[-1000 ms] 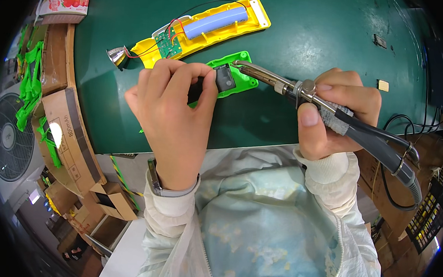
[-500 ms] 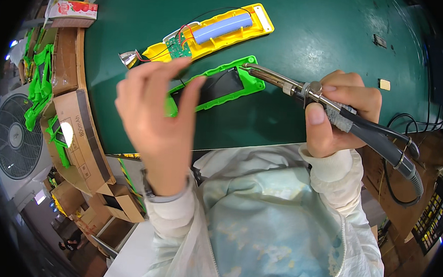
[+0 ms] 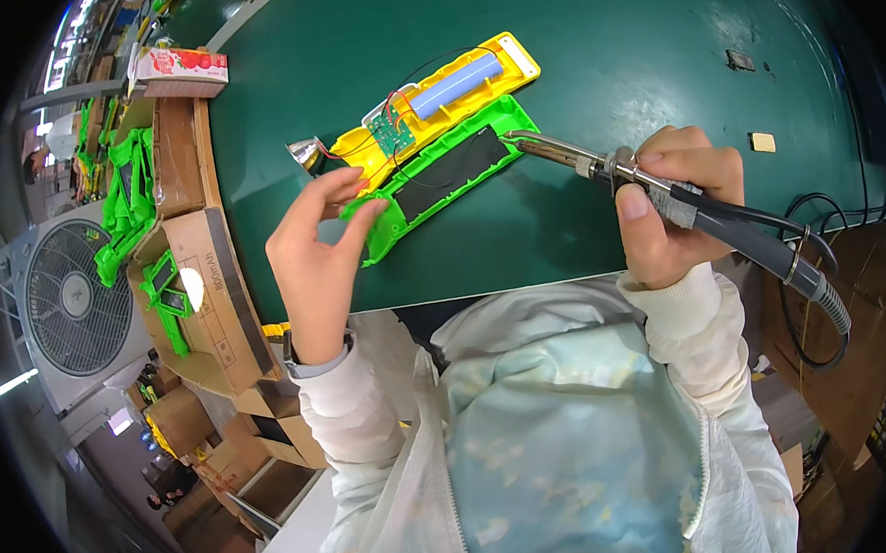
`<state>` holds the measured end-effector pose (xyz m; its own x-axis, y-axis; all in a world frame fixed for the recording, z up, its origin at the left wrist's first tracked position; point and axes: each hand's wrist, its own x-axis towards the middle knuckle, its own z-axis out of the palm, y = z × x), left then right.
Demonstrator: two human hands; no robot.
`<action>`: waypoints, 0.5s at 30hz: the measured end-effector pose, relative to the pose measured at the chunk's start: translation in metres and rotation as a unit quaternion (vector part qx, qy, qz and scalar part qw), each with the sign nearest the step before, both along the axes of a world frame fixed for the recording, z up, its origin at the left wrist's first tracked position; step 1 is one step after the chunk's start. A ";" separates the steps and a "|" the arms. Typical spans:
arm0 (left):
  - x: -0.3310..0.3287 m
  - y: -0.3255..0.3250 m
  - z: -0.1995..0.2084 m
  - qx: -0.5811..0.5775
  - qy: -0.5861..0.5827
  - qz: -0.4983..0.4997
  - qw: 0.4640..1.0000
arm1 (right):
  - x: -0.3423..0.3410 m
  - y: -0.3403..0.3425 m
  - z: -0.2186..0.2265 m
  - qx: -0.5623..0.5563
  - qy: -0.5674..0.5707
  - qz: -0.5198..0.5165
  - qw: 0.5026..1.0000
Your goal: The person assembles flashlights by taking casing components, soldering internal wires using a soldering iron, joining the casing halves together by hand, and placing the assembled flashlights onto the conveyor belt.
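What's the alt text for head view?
The right hand holds a soldering iron, tip at the right end of a green case with a black panel; the left hand is at its other end. Beyond lies a yellow case holding a blue battery and circuit board.

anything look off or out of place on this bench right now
Mildly: the silver reflector cup lies outside the left end of the yellow shell, so it looks loose rather than seated. Nothing appears spilled.
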<state>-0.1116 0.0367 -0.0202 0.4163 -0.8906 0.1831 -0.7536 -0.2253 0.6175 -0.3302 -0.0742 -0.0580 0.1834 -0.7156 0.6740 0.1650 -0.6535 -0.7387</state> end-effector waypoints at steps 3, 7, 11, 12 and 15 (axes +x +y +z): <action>-0.008 0.000 0.007 0.022 -0.047 0.000 0.999 | 0.000 0.000 0.001 0.007 -0.010 -0.007 1.000; -0.019 0.001 0.009 0.040 -0.084 -0.003 0.996 | -0.004 -0.005 -0.002 -0.011 -0.033 -0.039 0.999; -0.028 0.001 0.003 0.028 -0.127 -0.057 0.990 | -0.021 -0.018 0.000 -0.053 -0.055 -0.111 0.991; -0.034 -0.003 0.004 0.023 -0.112 -0.046 0.992 | -0.028 -0.021 0.000 -0.051 -0.050 -0.120 0.990; -0.044 -0.006 0.004 0.032 -0.102 -0.020 0.994 | -0.044 -0.026 -0.001 -0.046 -0.019 -0.136 0.989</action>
<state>-0.1559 0.0311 -0.0165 0.3406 -0.9180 0.2029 -0.8709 -0.2268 0.4361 -0.3743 -0.1004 -0.0589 -0.0341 -0.6711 0.7406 -0.0008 -0.7410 -0.6715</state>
